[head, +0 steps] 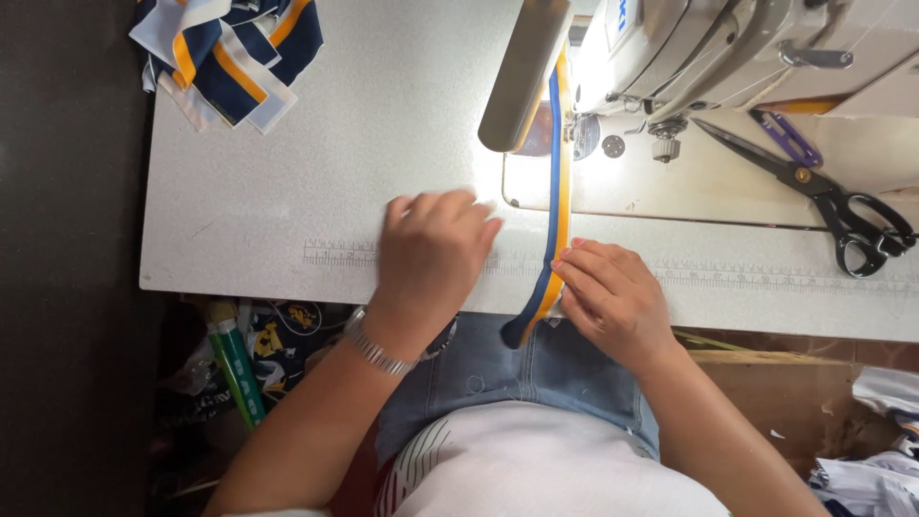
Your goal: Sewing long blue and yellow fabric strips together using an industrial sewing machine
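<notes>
Head view:
Strip: blue-and-yellow fabric strip (555, 191) runs from the sewing machine (728, 48) over the tabletop (316, 182) edge.
Right hand (613, 297): fingers pinch the strip near the edge.
Left hand (431, 254): fingers loosely curled, resting empty on the tabletop, just left of the strip.
Scissors (823, 196): far right.

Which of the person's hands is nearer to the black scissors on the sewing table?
Right. The right hand pinches the blue and yellow strip, left of the scissors; the left hand lies flat farther left, beyond the strip.

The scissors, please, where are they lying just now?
In the head view, the black scissors lie at the table's far right, beside the sewing machine.
</notes>
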